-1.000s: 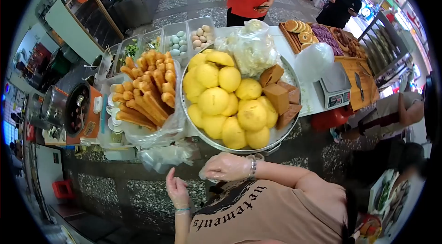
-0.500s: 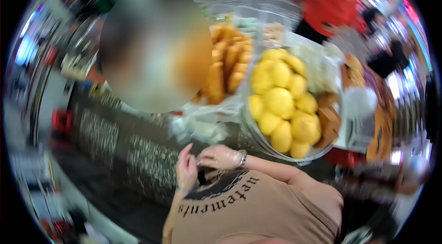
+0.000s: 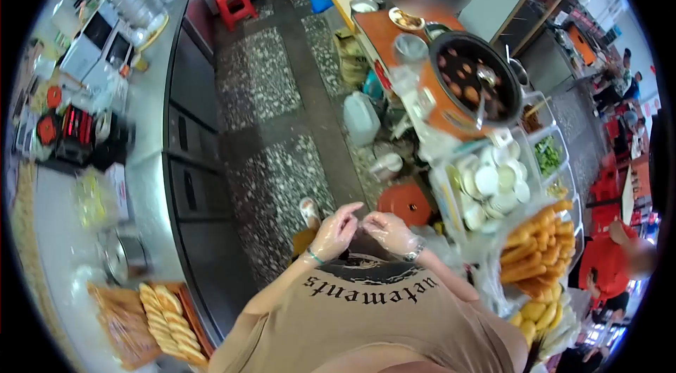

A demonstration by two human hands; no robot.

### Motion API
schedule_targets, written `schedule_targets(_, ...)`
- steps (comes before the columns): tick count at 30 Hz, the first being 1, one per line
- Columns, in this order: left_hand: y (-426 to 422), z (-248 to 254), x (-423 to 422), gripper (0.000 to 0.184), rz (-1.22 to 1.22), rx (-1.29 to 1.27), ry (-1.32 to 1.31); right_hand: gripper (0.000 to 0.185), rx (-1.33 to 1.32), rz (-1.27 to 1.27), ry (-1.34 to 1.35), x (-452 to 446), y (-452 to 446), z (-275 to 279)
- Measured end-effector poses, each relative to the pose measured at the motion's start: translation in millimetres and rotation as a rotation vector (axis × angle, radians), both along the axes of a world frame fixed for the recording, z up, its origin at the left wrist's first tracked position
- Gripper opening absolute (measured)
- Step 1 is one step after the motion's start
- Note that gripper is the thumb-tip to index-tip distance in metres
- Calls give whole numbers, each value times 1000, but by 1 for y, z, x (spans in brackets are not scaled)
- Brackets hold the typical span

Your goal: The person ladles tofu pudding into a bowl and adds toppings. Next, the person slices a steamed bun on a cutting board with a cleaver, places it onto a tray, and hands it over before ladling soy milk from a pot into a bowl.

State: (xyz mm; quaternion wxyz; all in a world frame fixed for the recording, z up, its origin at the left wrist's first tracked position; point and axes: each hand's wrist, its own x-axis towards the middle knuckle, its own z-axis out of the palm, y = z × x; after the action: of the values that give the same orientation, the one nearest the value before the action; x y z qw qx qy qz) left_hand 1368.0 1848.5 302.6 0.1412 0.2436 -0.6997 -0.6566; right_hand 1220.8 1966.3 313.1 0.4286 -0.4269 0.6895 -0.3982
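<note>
My left hand (image 3: 336, 230), in a thin clear glove with a teal band at the wrist, is held in front of my waist. Its fingers stretch forward, somewhat bent, and nothing shows in them. Close beside it is my right hand (image 3: 391, 233), also gloved, with a metal band at the wrist. Its fingers curl together toward the left hand; whatever they pinch, if anything, is too small to make out. Just beyond the right hand is a red-orange round stool (image 3: 405, 205). Farther right are a clear tub of pale round slices (image 3: 493, 186) and fried dough sticks (image 3: 539, 246).
An orange pot (image 3: 436, 109) of dark broth with ladles stands at upper right. Yellow buns (image 3: 539, 316) lie at lower right. On the floor ahead is a plastic jug (image 3: 361, 119). A steel counter (image 3: 151, 197) runs along the left, with twisted bread (image 3: 172, 316) near its end.
My view has swung left, from the food stall to the floor aisle. The dough sticks and yellow buns now sit at the right edge. Both hands stay close together before my waist.
</note>
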Motion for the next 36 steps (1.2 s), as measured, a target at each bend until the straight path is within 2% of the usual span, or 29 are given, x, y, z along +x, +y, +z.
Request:
schedule_targets(1, -44, 2, 3, 35, 43, 29, -19, 19, -6, 47, -77, -2, -48, -1)
schedule_targets(2, -91, 5, 2, 35, 89, 57, -32, 18, -24, 109, 65, -4, -96, 10)
schedule_targets(3, -135, 6, -1, 35, 128, -119, 2, 18, -68, 147, 59, -8, -141, 11)
schedule_targets(6, -250, 38, -8, 31, 255, 13, 14, 22, -204, 161, -26, -16, -242, 27)
schedule_targets(7, -286, 42, -13, 30, 269, -1, 14, 24, -225, 207, 25, -28, -270, 32)
schedule_targets(8, -321, 44, -21, 30, 283, -15, 20, 22, -237, 166, -66, -40, -295, 20)
schedule_targets(9, -351, 46, -33, 30, 328, 53, -19, 20, -240, 162, 17, -58, -316, 11)
schedule_targets(13, -456, 11, -95, 30, 280, 127, 25, 16, -100, 75, 249, -143, -380, -33)
schedule_targets(16, -531, 11, -162, 28, 59, 46, -42, 13, 75, 10, 163, -216, -449, -36)
schedule_targets(18, -588, 14, -207, 27, 25, 92, -25, 19, 87, -17, 166, -266, -518, -55)
schedule_targets(20, -654, 28, -247, 27, 17, -27, -88, 22, 85, -37, 222, -308, -599, -57)
schedule_targets(22, -721, 38, -278, 27, 81, -44, -79, 25, 4, 73, 281, -349, -691, -81)
schedule_targets(24, -785, 53, -306, 28, 141, -7, -138, 25, 24, 140, 258, -378, -779, -56)
schedule_targets(28, -929, 12, -355, 28, 276, 67, -79, 29, 5, 233, 301, -446, -928, -46)
schedule_targets(31, -1039, 1, -426, 28, 309, 85, -101, 37, 78, 162, 376, -505, -994, -43)
schedule_targets(32, -1078, -5, -454, 28, 277, 112, -98, 39, 135, 60, 385, -524, -1007, -54)
schedule_targets(34, -1159, -14, -518, 29, 67, 32, -184, 39, 187, -119, 369, -563, -1025, -78)
schedule_targets(35, -1193, -18, -556, 29, -28, -34, -222, 35, 246, -201, 387, -577, -1033, -71)
schedule_targets(36, -1220, -21, -592, 29, -120, -96, -263, 33, 255, -296, 186, -594, -1041, -64)
